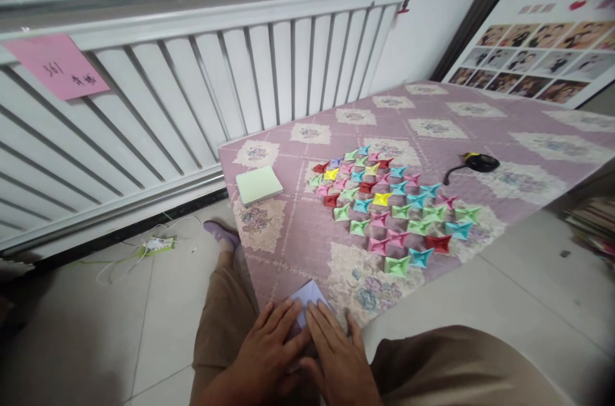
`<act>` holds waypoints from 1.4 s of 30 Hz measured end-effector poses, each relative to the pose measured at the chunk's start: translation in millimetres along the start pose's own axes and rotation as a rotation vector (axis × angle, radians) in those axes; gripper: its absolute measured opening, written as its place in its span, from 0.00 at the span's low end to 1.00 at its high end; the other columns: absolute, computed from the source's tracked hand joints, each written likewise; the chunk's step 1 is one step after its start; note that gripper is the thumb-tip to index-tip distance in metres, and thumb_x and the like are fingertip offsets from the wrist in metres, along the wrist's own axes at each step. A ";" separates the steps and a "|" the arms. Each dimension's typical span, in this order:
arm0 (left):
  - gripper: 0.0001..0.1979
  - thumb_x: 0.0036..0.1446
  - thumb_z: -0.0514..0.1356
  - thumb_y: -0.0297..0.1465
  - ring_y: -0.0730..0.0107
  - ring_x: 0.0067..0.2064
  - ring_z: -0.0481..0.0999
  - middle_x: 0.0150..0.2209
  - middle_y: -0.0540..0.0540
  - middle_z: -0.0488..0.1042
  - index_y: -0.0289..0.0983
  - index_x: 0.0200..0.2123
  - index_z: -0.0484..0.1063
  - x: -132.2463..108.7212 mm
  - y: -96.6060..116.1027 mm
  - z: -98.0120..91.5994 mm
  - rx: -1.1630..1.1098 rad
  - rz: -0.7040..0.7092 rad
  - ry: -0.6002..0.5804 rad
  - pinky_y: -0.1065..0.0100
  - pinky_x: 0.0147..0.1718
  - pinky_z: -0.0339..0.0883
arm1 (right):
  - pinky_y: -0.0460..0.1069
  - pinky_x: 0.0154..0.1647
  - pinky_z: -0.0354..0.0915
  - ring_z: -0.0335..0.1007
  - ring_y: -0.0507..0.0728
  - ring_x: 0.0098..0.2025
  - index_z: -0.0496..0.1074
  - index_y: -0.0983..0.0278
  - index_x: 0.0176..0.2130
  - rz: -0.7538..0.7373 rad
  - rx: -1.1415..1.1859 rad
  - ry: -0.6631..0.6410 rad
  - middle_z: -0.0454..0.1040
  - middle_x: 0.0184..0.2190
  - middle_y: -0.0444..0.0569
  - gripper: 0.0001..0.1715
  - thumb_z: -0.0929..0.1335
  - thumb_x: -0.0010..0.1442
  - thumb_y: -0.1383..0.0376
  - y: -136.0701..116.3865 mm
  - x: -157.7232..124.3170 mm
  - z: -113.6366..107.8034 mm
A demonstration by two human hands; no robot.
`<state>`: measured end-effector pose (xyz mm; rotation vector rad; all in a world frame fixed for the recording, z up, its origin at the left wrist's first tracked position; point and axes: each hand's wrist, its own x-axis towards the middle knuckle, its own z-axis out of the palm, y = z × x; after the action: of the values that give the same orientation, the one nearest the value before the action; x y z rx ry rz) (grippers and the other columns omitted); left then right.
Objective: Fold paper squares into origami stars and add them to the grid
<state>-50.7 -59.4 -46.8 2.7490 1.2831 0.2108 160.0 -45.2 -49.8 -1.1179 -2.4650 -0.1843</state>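
Beside white radiator (283,66), floral tablecloth (302,236), lilac paper (309,291)

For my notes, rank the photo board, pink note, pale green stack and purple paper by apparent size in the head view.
1. Photo board
2. Pink note
3. Pale green stack and purple paper: unsure, since the left hand and right hand partly cover the paper.

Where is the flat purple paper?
In the head view, the purple paper lies at bottom centre on the table, partly beneath the left hand and right hand.
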 end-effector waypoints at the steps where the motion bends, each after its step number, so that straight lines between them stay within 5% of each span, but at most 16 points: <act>1: 0.35 0.60 0.54 0.48 0.53 0.65 0.50 0.67 0.42 0.47 0.48 0.66 0.46 -0.3 0.6 -0.3 0.015 0.000 0.011 0.51 0.61 0.43 | 0.60 0.60 0.41 0.62 0.62 0.57 0.64 0.62 0.57 0.026 -0.011 -0.004 0.71 0.55 0.50 0.27 0.63 0.61 0.55 -1.9 -0.4 2.8; 8: 0.35 0.58 0.58 0.44 0.47 0.63 0.55 0.63 0.38 0.57 0.49 0.65 0.47 -3.5 11.3 4.8 0.130 -0.078 0.117 0.45 0.58 0.45 | 0.62 0.61 0.39 0.57 0.62 0.60 0.65 0.60 0.56 0.008 -0.065 -0.045 0.65 0.59 0.47 0.26 0.64 0.59 0.60 -0.9 -7.7 8.7; 16: 0.33 0.56 0.57 0.49 0.43 0.62 0.56 0.63 0.37 0.58 0.57 0.63 0.50 -4.3 15.5 11.2 0.184 -0.157 0.131 0.43 0.51 0.54 | 0.67 0.62 0.32 0.53 0.63 0.61 0.67 0.62 0.55 0.017 -0.135 -0.019 0.67 0.58 0.47 0.25 0.63 0.57 0.62 5.8 -18.0 7.3; 23: 0.33 0.58 0.54 0.50 0.46 0.63 0.55 0.63 0.37 0.57 0.52 0.64 0.48 -4.5 16.2 5.5 0.214 -0.142 0.151 0.46 0.53 0.52 | 0.66 0.62 0.30 0.43 0.63 0.66 0.66 0.61 0.56 0.066 -0.123 -0.061 0.66 0.58 0.46 0.27 0.63 0.56 0.62 1.8 -20.3 7.2; 38: 0.40 0.53 0.56 0.54 0.47 0.62 0.52 0.64 0.40 0.56 0.38 0.63 0.55 -6.2 17.1 7.0 0.061 -0.221 0.085 0.48 0.56 0.46 | 0.65 0.55 0.44 0.61 0.66 0.57 0.62 0.59 0.58 0.089 -0.031 -0.093 0.67 0.58 0.49 0.30 0.65 0.58 0.56 3.4 -23.1 5.6; 42: 0.28 0.54 0.60 0.48 0.51 0.56 0.62 0.57 0.43 0.66 0.43 0.54 0.66 10.7 13.9 -12.2 -0.071 -0.315 0.059 0.50 0.54 0.51 | 0.64 0.55 0.45 0.66 0.64 0.52 0.69 0.52 0.50 0.203 0.059 -0.130 0.74 0.51 0.44 0.19 0.65 0.59 0.61 7.3 -8.1 0.1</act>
<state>-35.5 -59.8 -31.8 2.4549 1.6639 0.3045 170.1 -45.9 -53.8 -1.3836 -2.4297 0.0220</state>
